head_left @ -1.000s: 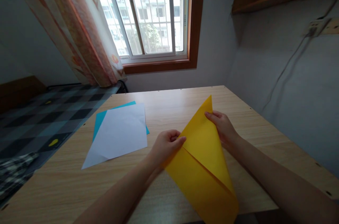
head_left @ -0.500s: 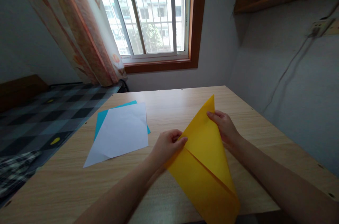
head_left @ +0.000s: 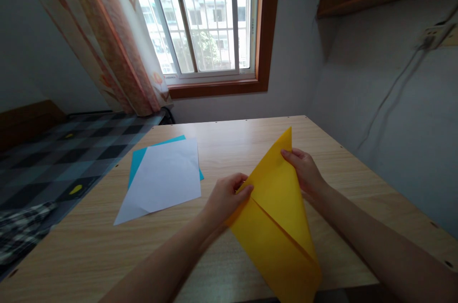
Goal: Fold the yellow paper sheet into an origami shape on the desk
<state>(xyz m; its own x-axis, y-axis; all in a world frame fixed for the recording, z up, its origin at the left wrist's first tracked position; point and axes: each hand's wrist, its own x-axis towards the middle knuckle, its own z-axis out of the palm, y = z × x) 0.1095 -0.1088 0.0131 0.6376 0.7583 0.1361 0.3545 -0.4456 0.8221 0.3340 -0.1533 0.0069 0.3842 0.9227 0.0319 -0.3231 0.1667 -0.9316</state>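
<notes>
Folded yellow paper (head_left: 277, 207) slanted between two pinching hands

Its long axis ran from a far tip, nearest the right hand (head_left: 304, 169), to a broad near end over the counter (head_left: 225, 143). Each grip was closed on an edge, the left hand's (head_left: 227, 198) lower down. Whether the paper touched the counter was unclear.

The folded paper (head_left: 274, 176) is bright yellow, the upper sheet (head_left: 168, 179) white, the lower sheet (head_left: 136, 163) turquoise. The desk (head_left: 222, 143) shows pale tan woodgrain, the window frame (head_left: 270, 31) is reddish brown, the curtain (head_left: 103, 36) cream and orange floral, the bedsheet (head_left: 86, 150) checked grey and black.
</notes>
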